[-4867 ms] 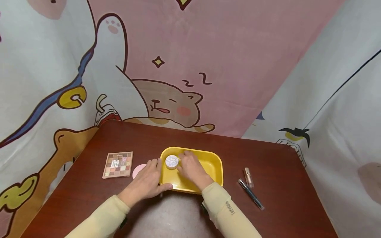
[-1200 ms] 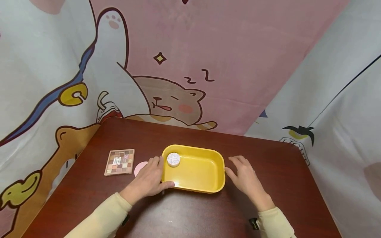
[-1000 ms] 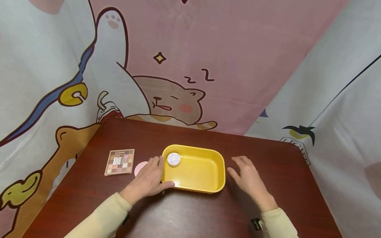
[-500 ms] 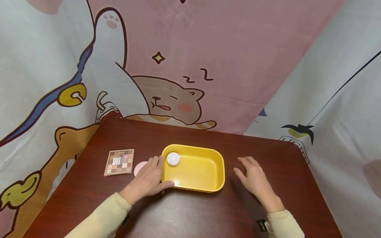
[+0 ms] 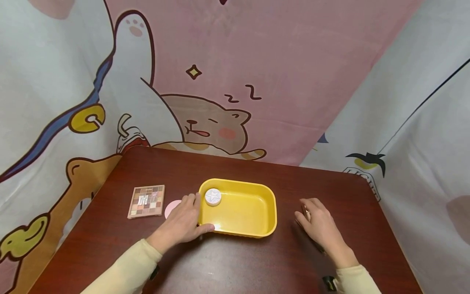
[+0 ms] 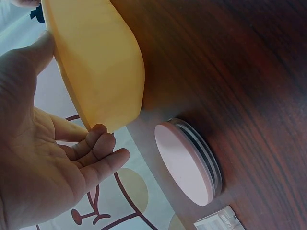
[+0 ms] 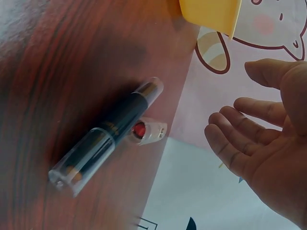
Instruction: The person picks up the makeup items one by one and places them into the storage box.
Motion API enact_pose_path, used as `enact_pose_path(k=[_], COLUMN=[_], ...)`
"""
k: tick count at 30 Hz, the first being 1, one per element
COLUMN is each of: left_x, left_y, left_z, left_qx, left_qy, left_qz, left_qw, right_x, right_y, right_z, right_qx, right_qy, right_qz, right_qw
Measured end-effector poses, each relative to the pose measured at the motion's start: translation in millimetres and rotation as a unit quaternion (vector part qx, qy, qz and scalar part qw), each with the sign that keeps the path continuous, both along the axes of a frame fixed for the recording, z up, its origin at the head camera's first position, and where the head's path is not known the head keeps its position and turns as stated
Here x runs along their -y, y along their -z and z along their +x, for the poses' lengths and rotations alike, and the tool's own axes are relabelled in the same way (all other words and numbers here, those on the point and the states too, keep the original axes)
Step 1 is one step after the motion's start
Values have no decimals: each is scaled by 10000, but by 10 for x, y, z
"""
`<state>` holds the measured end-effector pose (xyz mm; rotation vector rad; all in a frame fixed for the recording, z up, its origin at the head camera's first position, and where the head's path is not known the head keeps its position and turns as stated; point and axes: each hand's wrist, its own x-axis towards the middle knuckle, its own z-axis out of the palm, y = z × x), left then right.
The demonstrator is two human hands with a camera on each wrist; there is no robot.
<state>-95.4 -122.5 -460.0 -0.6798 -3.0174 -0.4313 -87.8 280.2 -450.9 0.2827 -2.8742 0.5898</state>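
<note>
My left hand [image 5: 182,220] holds the left end of a yellow plastic tray [image 5: 266,206], thumb at its near rim and fingertips at its left side. Inside the tray's far-left corner sits a small round white container [image 5: 213,197] with a star pattern. My right hand [image 5: 323,226] hovers over the table, right of the tray, thumb and fingers apart. Below it lie a dark double-ended stick [image 7: 108,129] with clear caps and a lipstick [image 7: 148,132] in a clear case, its red end showing. In the head view the hand covers most of both.
An eyeshadow palette [image 5: 146,201] lies on the dark red table [image 5: 249,261], at left. Between palette and tray, a round pink compact [image 6: 184,163] stands partly behind my left hand. Printed cloth [image 5: 293,81] hangs along the table's back and sides.
My right hand has gone from inside the tray out to the right, over the lipstick and the stick. My left hand has stayed at the tray's left end.
</note>
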Motion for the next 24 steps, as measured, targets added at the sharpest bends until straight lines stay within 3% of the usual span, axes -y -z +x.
enact_pose_path(k=[19, 24], left_x=[-7, -10], left_y=[-11, -20], left_z=[7, 12], left_qx=[56, 85], left_qy=[-72, -83], left_qz=[-43, -60], left_qw=[9999, 9999], right_x=[-177, -230], right_y=[146, 201], right_z=[132, 162], right_qx=[186, -7], right_qy=[158, 101], right_qz=[62, -7], right_qw=[9997, 9999])
